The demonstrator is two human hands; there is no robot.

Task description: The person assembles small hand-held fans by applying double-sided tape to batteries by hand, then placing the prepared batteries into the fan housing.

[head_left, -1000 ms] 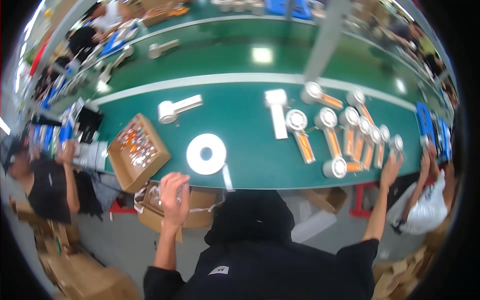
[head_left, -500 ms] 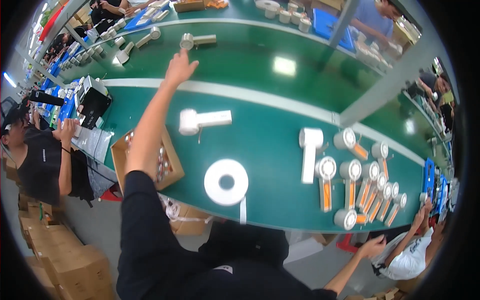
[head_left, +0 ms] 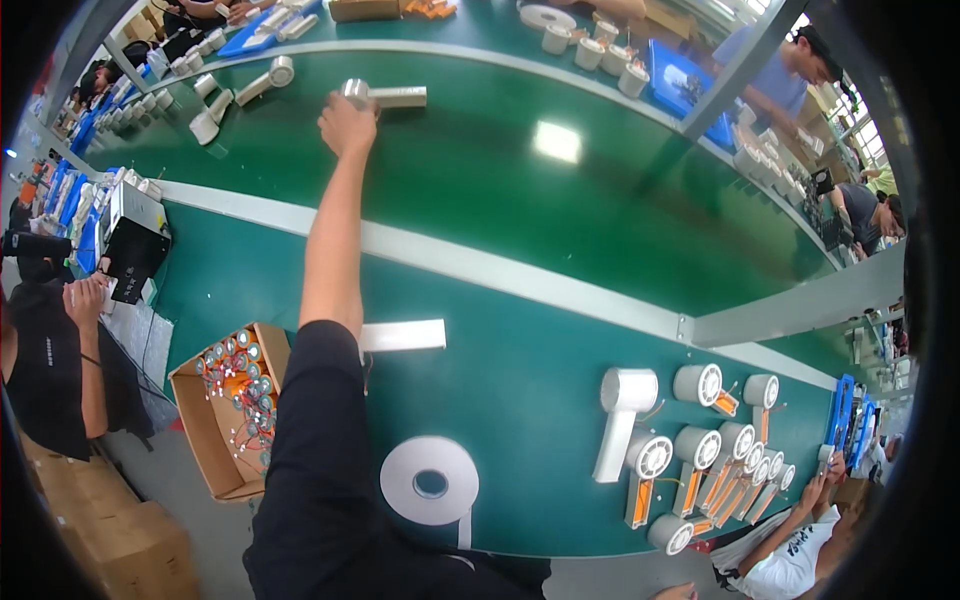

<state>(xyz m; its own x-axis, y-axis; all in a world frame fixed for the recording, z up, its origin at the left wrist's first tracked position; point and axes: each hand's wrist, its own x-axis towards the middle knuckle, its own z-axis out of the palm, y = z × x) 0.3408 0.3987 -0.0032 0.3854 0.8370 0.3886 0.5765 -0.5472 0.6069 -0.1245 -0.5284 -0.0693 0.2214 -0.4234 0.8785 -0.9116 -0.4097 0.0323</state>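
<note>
Silver hair dryer (head_left: 385,96), far left on the table (head_left: 520,200): long axis left-right, my left hand (head_left: 346,124) closing around its head; right hand unseen.

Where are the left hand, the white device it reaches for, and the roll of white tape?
left hand (head_left: 346,124), head view, back of the hand.
white device (head_left: 392,96), head view, its handle.
roll of white tape (head_left: 430,480), head view, flat top face.

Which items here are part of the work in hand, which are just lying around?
In hand:
- left hand reaching across the green belt
- silver-grey handheld fan unit at its fingers

Lying about:
- white tape roll
- cardboard box of small parts
- white finished fan unit
- row of fan units with orange handles
</note>
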